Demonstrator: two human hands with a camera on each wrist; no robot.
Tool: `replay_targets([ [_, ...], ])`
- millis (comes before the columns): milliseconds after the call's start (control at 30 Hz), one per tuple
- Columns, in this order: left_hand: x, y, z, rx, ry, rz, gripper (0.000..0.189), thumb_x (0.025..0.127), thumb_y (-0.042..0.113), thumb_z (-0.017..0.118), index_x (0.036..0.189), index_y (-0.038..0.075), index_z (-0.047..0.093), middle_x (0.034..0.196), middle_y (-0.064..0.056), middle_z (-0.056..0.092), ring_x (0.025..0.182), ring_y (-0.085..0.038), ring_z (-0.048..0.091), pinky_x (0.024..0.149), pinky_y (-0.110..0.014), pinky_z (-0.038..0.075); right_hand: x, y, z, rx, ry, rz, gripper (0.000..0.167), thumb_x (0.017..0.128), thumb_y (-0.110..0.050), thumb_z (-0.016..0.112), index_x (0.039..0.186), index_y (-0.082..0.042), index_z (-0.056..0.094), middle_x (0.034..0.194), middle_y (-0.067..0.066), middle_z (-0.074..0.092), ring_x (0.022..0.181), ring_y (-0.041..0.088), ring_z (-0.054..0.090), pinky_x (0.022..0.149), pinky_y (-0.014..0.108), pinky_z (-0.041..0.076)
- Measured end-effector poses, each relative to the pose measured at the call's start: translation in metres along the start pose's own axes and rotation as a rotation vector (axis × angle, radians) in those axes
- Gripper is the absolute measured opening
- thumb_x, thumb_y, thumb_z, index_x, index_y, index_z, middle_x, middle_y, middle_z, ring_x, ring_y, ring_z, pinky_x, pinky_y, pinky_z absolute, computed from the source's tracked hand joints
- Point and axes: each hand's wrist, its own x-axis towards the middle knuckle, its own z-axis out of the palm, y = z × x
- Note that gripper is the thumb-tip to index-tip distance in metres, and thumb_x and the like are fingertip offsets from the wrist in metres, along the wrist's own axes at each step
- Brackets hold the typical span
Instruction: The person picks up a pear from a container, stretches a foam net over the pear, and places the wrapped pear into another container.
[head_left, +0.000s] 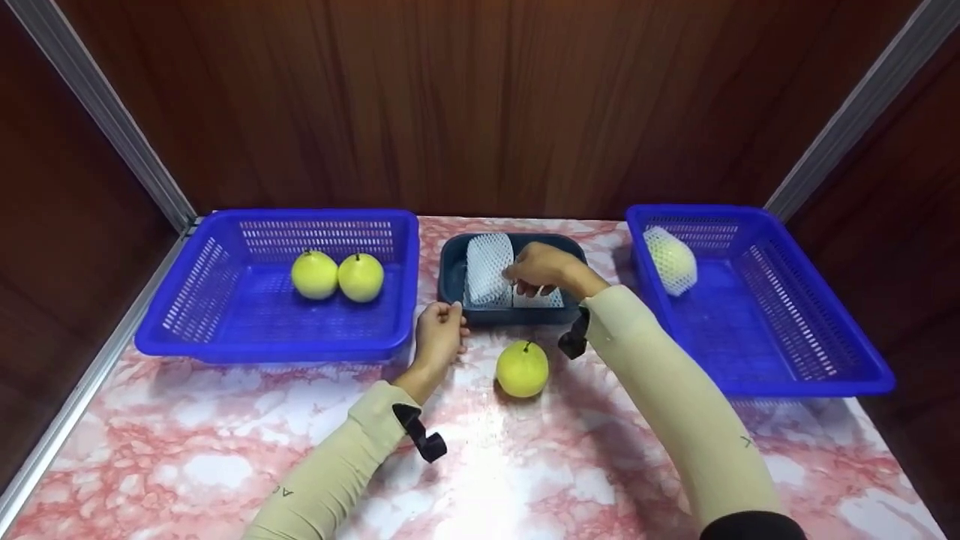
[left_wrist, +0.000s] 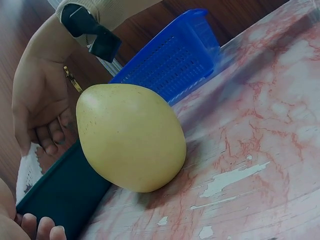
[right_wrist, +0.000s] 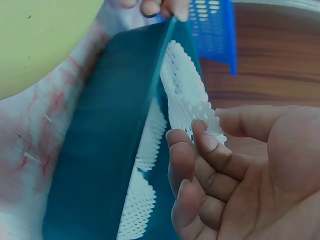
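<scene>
My right hand (head_left: 547, 266) pinches the edge of a white foam net sleeve (head_left: 489, 264) between thumb and forefinger, the other fingers loosely curled. This sleeve rises out of a dark green plastic tub (head_left: 525, 316). More foam net sleeves (right_wrist: 137, 210) lie inside the tub, partly hidden by its wall. At the tub's front left corner, my left hand (head_left: 437, 337) holds the rim with thumb and fingertips. Just in front of the tub, a bare yellow pear (head_left: 523, 369) stands on the table, stem up; it looms large in the left wrist view.
To the left stands a blue basket (head_left: 277, 349) with two bare pears (head_left: 337, 277) side by side. Another blue basket (head_left: 810, 386) on the right contains a pear in a foam net (head_left: 671, 261). Brown wooden panels (head_left: 480, 105) rise behind the marbled table (head_left: 225, 450).
</scene>
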Motion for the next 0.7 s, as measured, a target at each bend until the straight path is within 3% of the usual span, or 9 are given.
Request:
replay_targets([
  [200,0.000,-0.001,0.000,-0.007,-0.001,0.006,0.018,0.106,0.015,0.054,0.091,0.004,0.056,0.084,-0.011,0.063,0.054,-0.015,0.057,0.038,-0.021,0.044,-0.012,-0.001,-0.006,0.051,0.006,-0.057,0.033,0.100,-0.027,0.061,0.102,0.003,0.074,0.075,0.000,0.067,0.066,0.011,0.061,0.066,0.032,0.056],
  [400,0.001,-0.001,0.002,-0.028,-0.002,0.014,0.019,0.105,0.013,0.054,0.089,0.003,0.054,0.086,-0.016,0.064,0.059,-0.013,0.059,0.039,-0.019,0.044,-0.026,-0.003,-0.014,0.037,0.014,-0.076,0.034,0.100,-0.027,0.061,0.103,0.004,0.074,0.072,-0.002,0.066,0.064,0.009,0.060,0.065,0.032,0.057],
  [700,0.002,-0.002,0.001,-0.036,-0.008,-0.001,0.020,0.106,0.012,0.053,0.088,0.002,0.055,0.080,-0.010,0.061,0.056,-0.012,0.058,0.039,-0.019,0.044,-0.053,-0.007,-0.022,0.012,0.001,-0.153,0.033,0.101,-0.026,0.060,0.091,0.003,0.073,0.070,-0.001,0.066,0.060,0.008,0.059,0.050,0.021,0.050],
])
